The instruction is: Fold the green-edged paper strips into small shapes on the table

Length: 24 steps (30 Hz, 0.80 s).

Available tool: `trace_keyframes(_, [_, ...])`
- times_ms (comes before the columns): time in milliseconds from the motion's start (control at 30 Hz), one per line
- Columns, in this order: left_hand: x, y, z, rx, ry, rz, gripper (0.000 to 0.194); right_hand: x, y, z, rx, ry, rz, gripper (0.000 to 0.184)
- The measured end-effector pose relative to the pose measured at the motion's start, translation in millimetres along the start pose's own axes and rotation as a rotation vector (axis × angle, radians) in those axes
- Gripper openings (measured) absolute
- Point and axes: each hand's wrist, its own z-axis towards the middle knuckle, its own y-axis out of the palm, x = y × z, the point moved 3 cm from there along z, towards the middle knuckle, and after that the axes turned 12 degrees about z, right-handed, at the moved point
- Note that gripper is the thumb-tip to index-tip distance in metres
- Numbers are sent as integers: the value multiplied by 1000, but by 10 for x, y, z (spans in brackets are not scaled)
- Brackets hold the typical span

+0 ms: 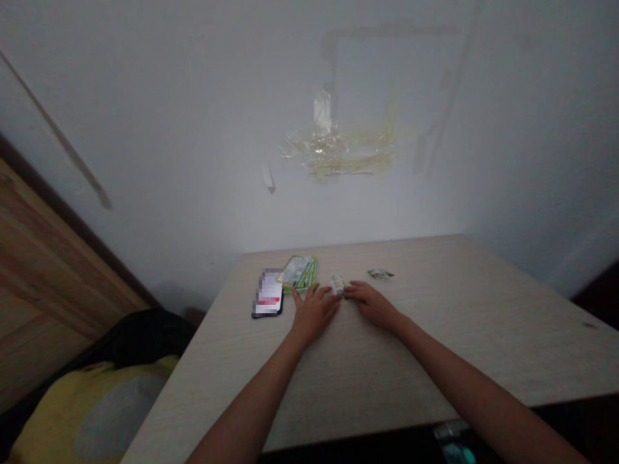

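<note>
A small white, green and yellow paper-like piece (337, 283) lies on the table between my two hands. Its lower edge is partly covered by fingertips, and its exact kind is too small to make out. My left hand (314, 314) rests on the tabletop with its fingers spread, the right-hand fingers touching the piece's left side. The fingers of my right hand (371, 304) are bent together at the piece's right edge. Just beyond my left thumb and fingertips lies a stack of green and white printed packets (298, 273). A phone (269, 298) with a lit screen sits left of the stack.
A small crumpled packet (381, 274) lies farther right on the pale wooden table (435, 290). The wall (193, 129) with peeling tape (338, 151) stands behind. On the left are a yellow and grey plush-like item (97, 412) and a wooden panel (39, 258).
</note>
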Motion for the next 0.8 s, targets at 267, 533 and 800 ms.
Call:
trace_keyframes(267, [-22,8,4,43,-21,-21,26,-111,-33,-8,-41,-43,61,50])
trace_keyframes(533, [-36,12,11,33,-25,-43,19,71,-182,-20,222,-9,-65,35])
trace_keyframes(800, [-67,41,20,52,-57,-75,17,148,-77,-50,120,27,-124,58])
